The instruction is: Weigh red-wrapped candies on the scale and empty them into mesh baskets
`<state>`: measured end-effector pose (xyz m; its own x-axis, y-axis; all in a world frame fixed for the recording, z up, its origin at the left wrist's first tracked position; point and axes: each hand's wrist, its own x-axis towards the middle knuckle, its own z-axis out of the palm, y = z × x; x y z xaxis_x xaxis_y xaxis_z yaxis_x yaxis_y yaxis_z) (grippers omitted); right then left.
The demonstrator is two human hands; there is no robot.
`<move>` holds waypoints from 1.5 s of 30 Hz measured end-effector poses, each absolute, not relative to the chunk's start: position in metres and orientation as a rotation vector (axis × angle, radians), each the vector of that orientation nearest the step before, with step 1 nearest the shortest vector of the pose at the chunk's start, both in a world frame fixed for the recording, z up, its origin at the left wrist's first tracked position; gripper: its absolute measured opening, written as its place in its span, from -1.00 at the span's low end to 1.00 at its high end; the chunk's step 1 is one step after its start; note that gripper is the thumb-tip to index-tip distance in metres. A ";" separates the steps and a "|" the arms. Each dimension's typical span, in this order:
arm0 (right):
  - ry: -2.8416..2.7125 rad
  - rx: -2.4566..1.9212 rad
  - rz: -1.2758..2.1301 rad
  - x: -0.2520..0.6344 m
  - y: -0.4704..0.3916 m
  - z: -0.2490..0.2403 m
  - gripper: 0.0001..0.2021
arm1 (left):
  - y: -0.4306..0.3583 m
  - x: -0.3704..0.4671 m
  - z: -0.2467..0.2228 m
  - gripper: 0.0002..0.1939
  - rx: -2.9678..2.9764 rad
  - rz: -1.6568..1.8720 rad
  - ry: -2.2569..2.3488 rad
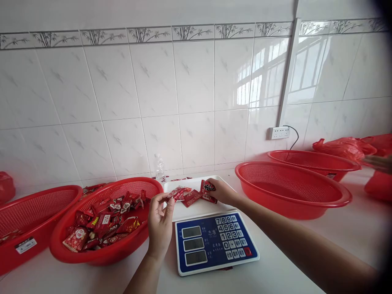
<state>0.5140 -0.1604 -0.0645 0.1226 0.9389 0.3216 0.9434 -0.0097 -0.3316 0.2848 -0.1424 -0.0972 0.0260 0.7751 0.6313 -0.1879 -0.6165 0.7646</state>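
My left hand (161,220) pinches a small red snack packet (177,192) above the left side of the white weighing tray of a digital scale (217,241). At the tray's right side, my right hand (222,191) has its fingers closed on another red packet (207,186) with dark lettering. Between the hands, a plain red packet (192,198) lies on the tray. Part of one more packet (210,199) shows under my right hand. Left of the scale, a red plastic basket (58,241) holds many mixed red snack packets (105,218).
Another red basket (70,196) stands at the far left. Two red baskets, one nearer (333,200) and one behind (349,165), stand at right. A clear bottle (159,167) is by the wall. Red plastic bags (339,147) lie at far right, near another person's blurred hand (378,162).
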 end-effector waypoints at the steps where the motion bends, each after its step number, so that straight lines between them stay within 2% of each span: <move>1: -1.832 -1.955 0.003 0.514 -0.163 -0.064 -0.87 | -0.142 0.285 -0.097 -0.75 1.579 1.687 0.605; 10: -1.922 -2.013 -0.111 0.501 -0.172 -0.062 -0.87 | -0.141 0.284 -0.099 -0.76 1.599 1.713 0.629; 13: -1.780 -2.102 -0.247 0.530 -0.175 -0.051 -0.79 | -0.140 0.283 -0.098 -0.76 1.581 1.717 0.656; 18: -1.437 -2.287 -0.371 0.612 -0.207 -0.027 -0.78 | -0.142 0.283 -0.096 -0.75 1.569 1.711 0.668; 22: -1.266 -2.386 -0.402 0.646 -0.227 -0.022 -0.60 | -0.144 0.284 -0.096 -0.74 1.556 1.720 0.671; 26: -1.490 -2.272 -0.343 0.615 -0.204 -0.034 -0.45 | -0.143 0.283 -0.096 -0.75 1.555 1.732 0.647; 34: -2.261 -1.739 0.032 0.475 -0.136 -0.068 -0.27 | -0.140 0.281 -0.096 -0.71 1.541 1.736 0.673; 39: -2.436 -1.568 -0.057 0.456 -0.113 -0.074 -0.47 | -0.138 0.282 -0.096 -0.71 1.520 1.733 0.663; 45: -2.321 -1.657 -0.173 0.457 -0.106 -0.077 -0.60 | -0.141 0.284 -0.096 -0.75 1.557 1.711 0.631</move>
